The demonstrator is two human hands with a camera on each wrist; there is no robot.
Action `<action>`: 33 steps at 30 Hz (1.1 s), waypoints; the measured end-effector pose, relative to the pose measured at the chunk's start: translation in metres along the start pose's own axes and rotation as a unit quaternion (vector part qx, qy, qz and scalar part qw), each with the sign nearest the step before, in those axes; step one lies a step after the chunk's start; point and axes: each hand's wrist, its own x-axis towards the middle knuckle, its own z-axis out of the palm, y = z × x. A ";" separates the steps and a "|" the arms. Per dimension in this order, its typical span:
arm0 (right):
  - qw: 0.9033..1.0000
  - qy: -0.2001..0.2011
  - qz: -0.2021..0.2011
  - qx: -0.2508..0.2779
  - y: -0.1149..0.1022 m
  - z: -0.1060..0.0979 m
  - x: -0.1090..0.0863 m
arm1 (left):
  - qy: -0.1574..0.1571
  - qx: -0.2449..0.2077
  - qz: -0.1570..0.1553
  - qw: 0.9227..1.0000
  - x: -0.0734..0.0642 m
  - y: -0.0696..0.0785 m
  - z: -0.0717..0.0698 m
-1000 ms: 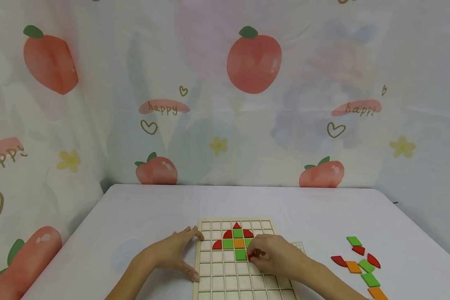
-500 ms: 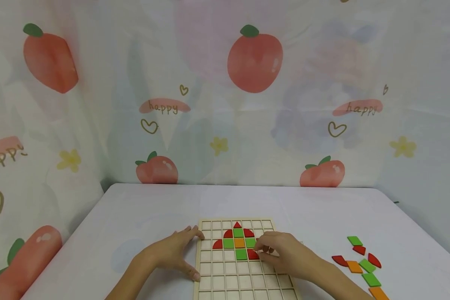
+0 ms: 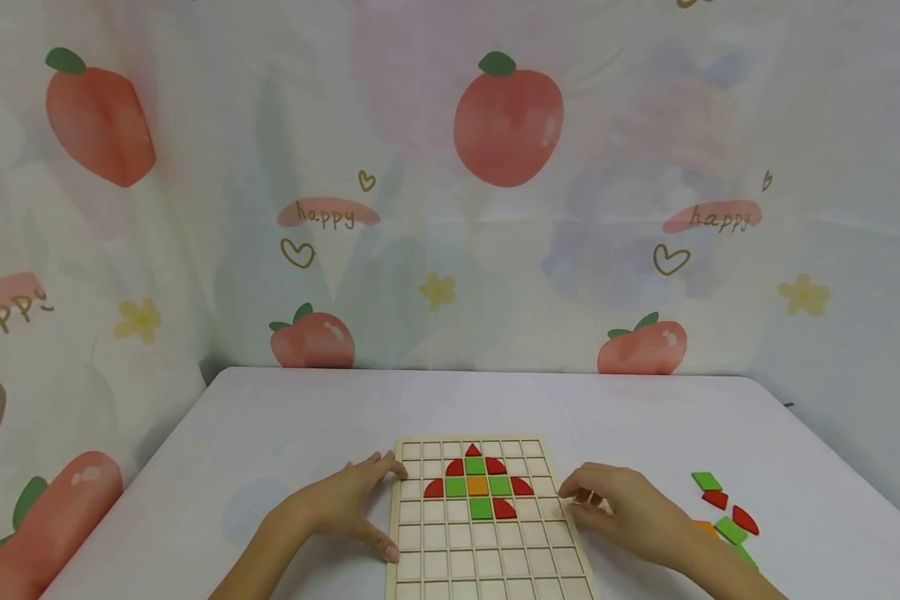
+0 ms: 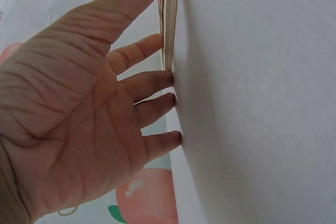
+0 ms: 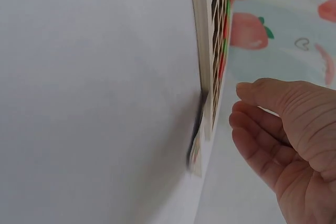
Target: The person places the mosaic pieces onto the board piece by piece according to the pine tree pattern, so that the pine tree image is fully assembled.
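Observation:
A wooden grid board (image 3: 457, 567) lies on the table with colored tiles in its upper cells. Around an orange square (image 3: 477, 486) sit green squares, with a red triangle (image 3: 473, 451) at the top and red quarter-round pieces at the sides. The lowest red quarter-round piece (image 3: 504, 508) is beside a green square (image 3: 481, 508). My left hand (image 3: 345, 504) spreads its thumb and fingers along the board's left edge, fingertips touching it. Just off the right edge is my right hand (image 3: 622, 508), loosely curled with nothing in it; the right wrist view shows the gap under its thumb.
Loose pieces lie on the right of the table: a green square (image 3: 707, 481), a red piece (image 3: 715, 499), a red quarter-round piece (image 3: 746, 520) and others partly behind the right forearm. A thin card (image 5: 196, 156) pokes out beside the board. A fruit-print curtain (image 3: 450, 250) hangs behind.
My right hand has let go of the red quarter-round piece on the board and moved right, past the board's edge. Another red piece at the right is uncovered. The left hand stays put.

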 end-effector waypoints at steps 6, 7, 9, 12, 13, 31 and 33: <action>0.999 0.036 -0.006 -0.027 0.016 -0.009 -0.021 | 0.002 0.001 0.005 1.000 0.000 0.000 0.000; 0.999 0.042 -0.010 -0.031 0.019 -0.011 -0.024 | 0.002 0.001 0.007 1.000 -0.001 0.000 0.000; 0.998 0.054 -0.021 -0.037 0.026 -0.014 -0.030 | 0.002 0.000 0.008 1.000 -0.001 0.000 0.000; 0.995 0.078 -0.038 -0.053 0.034 -0.019 -0.039 | 0.003 0.000 0.010 1.000 -0.001 0.000 0.000; 0.994 0.083 -0.040 -0.057 0.036 -0.021 -0.041 | 0.002 -0.001 0.011 1.000 -0.001 0.000 0.000; 0.976 0.064 0.170 -0.118 0.069 -0.053 -0.092 | 0.004 0.000 0.008 1.000 -0.001 -0.002 0.000; 0.973 0.073 0.189 -0.114 0.072 -0.055 -0.096 | 0.004 0.000 0.007 1.000 -0.001 -0.003 0.000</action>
